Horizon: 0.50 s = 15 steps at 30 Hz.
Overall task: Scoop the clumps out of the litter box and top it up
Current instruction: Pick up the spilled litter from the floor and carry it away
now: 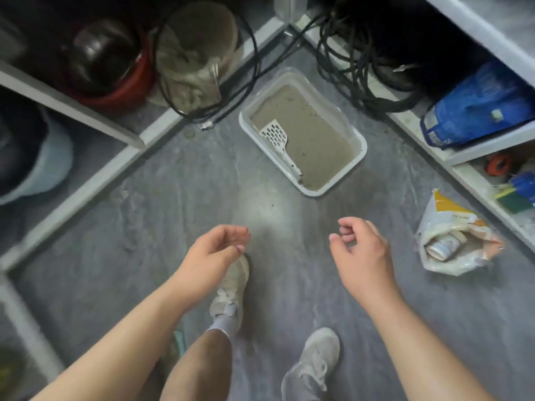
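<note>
Coiled black cables [356, 68] far right, red bucket [115, 91] on the far left shelf, blue bag [477, 108] and green sponge [512, 199] on right shelves.

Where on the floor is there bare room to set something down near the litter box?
Bare floor lies between the litter box, the left shelf and both empty hands, left hand, right hand. It is crowded behind the box with black cables, and right of it by the open bag.

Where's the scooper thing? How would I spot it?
Find the white litter box on the grey floor ahead of the feet. The scoop lies on the sand along its left side. It is flat, white and full of holes, with a thin handle.
</note>
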Available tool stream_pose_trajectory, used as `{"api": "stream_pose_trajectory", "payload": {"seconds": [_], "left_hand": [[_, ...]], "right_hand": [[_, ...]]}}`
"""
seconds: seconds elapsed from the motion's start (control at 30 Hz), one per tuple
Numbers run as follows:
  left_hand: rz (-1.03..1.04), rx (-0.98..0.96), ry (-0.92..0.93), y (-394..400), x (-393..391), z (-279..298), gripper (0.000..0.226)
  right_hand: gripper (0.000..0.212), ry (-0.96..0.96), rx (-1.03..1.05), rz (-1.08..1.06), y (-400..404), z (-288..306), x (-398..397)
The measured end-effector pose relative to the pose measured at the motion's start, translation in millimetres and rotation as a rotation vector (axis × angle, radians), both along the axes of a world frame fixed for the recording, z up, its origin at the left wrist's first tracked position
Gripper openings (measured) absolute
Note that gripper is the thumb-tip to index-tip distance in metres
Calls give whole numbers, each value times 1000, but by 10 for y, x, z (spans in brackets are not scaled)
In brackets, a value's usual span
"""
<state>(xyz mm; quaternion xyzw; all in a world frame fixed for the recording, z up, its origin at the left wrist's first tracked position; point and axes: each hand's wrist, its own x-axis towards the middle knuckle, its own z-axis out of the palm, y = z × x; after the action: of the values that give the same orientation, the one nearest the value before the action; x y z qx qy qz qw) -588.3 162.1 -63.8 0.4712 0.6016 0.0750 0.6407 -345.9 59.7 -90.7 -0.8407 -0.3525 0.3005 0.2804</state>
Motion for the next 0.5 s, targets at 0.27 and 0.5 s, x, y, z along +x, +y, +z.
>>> {"api": "stream_pose_trajectory", "payload": {"seconds": [0.27,0.5], "left_hand": [[160,-79,-16,412,-686,-233,29],[291,-161,-52,805,-1037,-457,27]], "right_hand": [[23,33,-137,-96,249,-203,-688],[20,95,-158,-201,600,-359,-1119]]}}
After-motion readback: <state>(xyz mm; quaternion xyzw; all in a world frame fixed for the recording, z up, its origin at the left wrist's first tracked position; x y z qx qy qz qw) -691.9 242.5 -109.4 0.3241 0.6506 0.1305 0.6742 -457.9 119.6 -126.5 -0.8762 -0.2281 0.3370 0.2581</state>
